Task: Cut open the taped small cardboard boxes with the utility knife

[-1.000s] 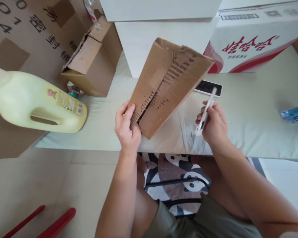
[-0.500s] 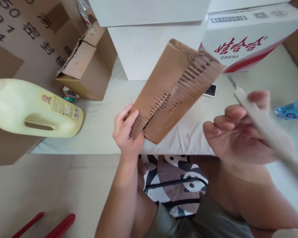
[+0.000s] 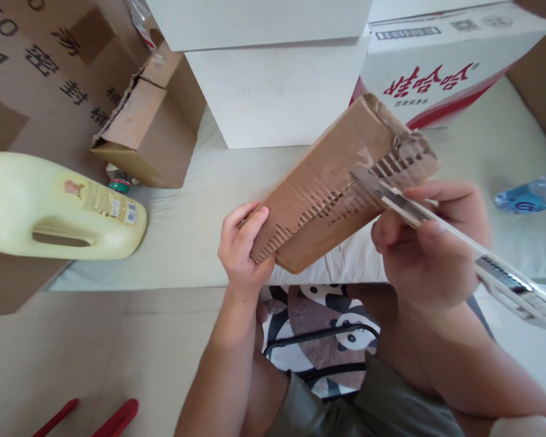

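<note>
The cardboard box is held up over the pale cloth-covered surface, slanted so that its far end leans right, one broad face turned to me. A ragged seam runs the length of that face, its brown skin torn back to bare ridges.

At the box's near end my left hand pinches it, thumb flat on the face, the other fingers tucked round behind, partly hidden. At the box's right edge my right hand has its fingers closed round a white utility knife. The blade lies over the far half of the seam; I can't tell whether the tip bites or just hovers.

As I judge it, the step in hand is working the blade at the seam. The next move calls for a firm left grip, a shallow stroke along the split, and my left thumb out of the blade's line.

Behind the box stand white boxes and a red-lettered carton. Left of it are a small torn carton and, farther off, a yellow jug; well right, a water bottle.
</note>
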`<state>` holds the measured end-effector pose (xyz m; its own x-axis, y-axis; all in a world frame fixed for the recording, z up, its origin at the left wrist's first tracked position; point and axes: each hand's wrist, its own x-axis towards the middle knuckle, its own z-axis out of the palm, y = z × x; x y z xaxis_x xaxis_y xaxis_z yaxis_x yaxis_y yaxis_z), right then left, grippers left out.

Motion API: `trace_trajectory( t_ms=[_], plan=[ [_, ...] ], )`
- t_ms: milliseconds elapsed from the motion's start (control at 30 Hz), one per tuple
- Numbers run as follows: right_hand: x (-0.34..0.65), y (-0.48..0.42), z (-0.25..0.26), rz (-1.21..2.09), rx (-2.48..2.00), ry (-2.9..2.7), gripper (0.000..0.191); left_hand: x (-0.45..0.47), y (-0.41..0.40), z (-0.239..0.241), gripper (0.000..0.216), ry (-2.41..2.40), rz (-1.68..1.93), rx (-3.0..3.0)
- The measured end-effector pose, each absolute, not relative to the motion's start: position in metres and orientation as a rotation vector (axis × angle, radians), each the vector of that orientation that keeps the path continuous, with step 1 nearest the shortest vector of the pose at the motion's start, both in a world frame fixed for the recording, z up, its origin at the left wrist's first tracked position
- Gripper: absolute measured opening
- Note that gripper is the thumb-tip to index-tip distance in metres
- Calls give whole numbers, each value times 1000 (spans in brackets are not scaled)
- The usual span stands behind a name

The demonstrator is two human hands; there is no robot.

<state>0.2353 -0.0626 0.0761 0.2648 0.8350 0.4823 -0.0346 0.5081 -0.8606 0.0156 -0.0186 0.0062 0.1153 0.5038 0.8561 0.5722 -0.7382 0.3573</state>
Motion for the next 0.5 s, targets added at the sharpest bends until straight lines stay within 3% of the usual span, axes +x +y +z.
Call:
trace_trajectory(
  t_ms=[500],
  plan=[
    [232, -64, 65, 317, -1003, -1285, 15, 17, -22, 7, 45, -1139, -1734, -2259]
  ],
)
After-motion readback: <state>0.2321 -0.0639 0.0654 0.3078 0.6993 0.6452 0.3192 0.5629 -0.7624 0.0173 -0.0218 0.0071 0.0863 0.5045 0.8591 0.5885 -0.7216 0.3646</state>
